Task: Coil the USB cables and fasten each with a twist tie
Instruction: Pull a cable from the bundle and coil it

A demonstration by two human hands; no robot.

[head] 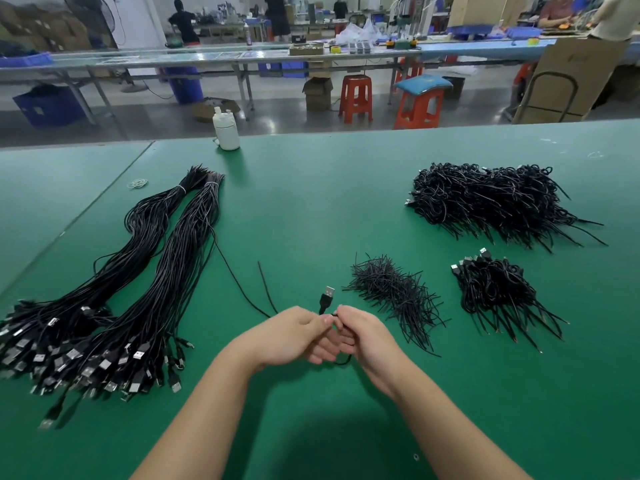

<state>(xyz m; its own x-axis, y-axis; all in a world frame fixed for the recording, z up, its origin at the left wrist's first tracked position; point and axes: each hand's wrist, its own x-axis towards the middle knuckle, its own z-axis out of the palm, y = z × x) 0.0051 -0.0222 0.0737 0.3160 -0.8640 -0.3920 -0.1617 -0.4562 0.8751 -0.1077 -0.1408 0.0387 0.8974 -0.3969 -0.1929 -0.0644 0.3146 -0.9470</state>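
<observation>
Above the green felt table [311, 209], both hands, left [291, 336] and right [363, 336], pinched a limp, light, thin black USB cable [325, 299] below its plug, probably the best hold.

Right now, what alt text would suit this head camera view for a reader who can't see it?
Two bare hands, left hand and right hand, hold a thin black USB cable over a green table, between bundled uncoiled black cables and piles of short black twist ties and coiled black cables.
</observation>
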